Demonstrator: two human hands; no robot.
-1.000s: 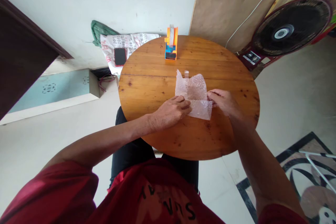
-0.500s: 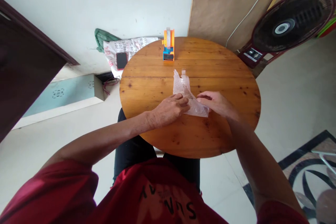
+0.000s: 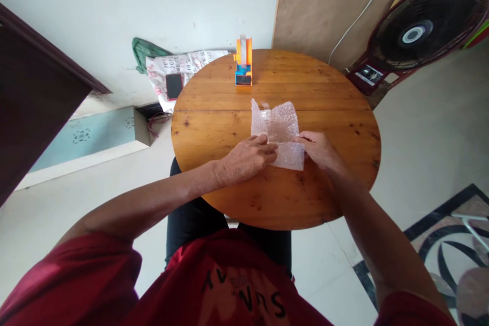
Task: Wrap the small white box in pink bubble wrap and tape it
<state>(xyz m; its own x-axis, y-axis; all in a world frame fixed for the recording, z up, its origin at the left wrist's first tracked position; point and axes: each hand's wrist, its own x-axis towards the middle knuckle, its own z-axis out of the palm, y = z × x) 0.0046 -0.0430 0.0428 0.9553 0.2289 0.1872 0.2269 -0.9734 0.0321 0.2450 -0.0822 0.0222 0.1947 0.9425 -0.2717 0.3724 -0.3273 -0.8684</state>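
We rest our left hand (image 3: 255, 155) palm-down, fingers bent over the lower left of the bubble wrap (image 3: 284, 119), its grip unclear; our right hand (image 3: 315, 148), angled inward, pinches the wrap's right edge, mid-table (image 3: 210, 132).

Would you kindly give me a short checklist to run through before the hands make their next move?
1. Left hand on the bubble wrap: ok.
2. Right hand at the bubble wrap's right edge: ok.
3. Bubble wrap's far edge straight: not ok, uneven.
4. Tape dispenser on the wooden table, apart from the bubble wrap: ok.
5. Anything enclosed in the bubble wrap: cannot tell.
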